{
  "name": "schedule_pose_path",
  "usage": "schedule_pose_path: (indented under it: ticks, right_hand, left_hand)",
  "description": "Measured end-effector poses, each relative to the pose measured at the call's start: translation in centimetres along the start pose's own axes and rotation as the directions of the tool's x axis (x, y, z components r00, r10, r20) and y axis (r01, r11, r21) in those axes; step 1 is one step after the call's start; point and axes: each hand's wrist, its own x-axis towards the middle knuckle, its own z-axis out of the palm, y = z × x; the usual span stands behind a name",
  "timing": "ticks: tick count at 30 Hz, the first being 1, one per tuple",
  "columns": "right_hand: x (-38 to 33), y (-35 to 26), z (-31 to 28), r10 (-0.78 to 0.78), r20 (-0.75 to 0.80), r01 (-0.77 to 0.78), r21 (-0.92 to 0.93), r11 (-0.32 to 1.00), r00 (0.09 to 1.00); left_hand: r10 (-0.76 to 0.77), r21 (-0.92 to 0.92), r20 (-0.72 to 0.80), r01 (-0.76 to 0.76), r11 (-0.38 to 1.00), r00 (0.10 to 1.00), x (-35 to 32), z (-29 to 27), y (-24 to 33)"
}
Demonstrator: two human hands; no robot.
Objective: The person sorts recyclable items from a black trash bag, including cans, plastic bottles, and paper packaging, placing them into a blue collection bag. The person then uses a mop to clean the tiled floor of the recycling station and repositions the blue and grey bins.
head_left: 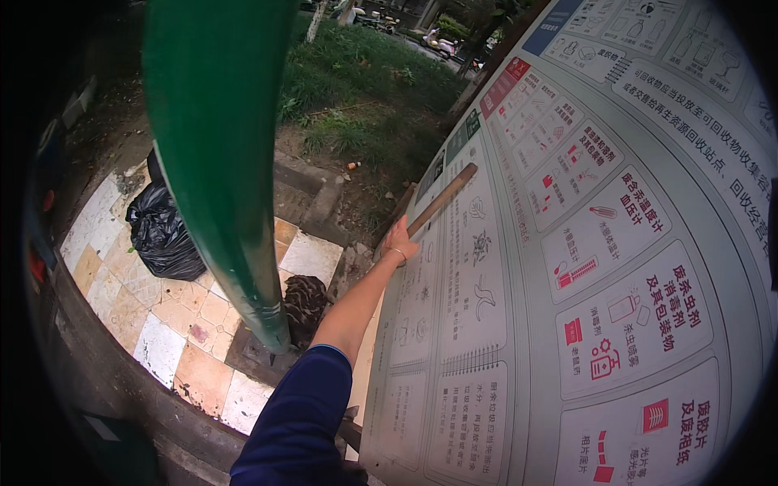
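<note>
The left hand [397,240] grips the lower end of the stick [442,196], which slants up across the board [519,324], so light, even pressure should best spare its surface; the unseen right hand's state I cannot tell.

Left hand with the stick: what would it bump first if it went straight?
Probably the sign board, near its edge; the left hand may already touch it, but depth is unclear.

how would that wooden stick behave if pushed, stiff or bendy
Probably stiff: the stick looks straight along its visible length. Likely light for its length, being slim and held in one hand. Perhaps apt to slide rather than roll, as its visible face looks flat.
</note>
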Motion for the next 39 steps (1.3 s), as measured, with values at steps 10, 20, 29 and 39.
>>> schedule_pose_path:
  ticks: [10, 20, 29, 39]
  right_hand:
    - [-0.1, 1.3, 2.2, -0.010, -0.002, 0.010, -0.081, 0.997, 1.000]
    - [-1.0, 1.1, -0.1, -0.019, 0.020, 0.017, 0.076, 0.997, 1.000]
    - [-3.1, 2.2, -5.9, 0.060, 0.051, -0.076, 0.424, 0.903, 0.997]
    - [-1.1, 6.6, -8.4, -0.163, 0.466, -0.268, 0.723, 0.637, 0.870]
  left_hand:
    - [0.079, -0.039, -0.028, -0.080, 0.996, 0.996, 0.0, 4.4, -7.2]
    - [0.080, -0.037, -0.153, -0.087, 0.996, 0.985, -17.8, 3.4, -15.2]
    - [0.171, -0.277, -0.526, -0.359, 0.891, 0.833, -28.9, -20.1, -0.2]
    - [0.276, -0.328, -0.715, -0.657, 0.679, 0.642, -52.7, -35.1, 18.3]
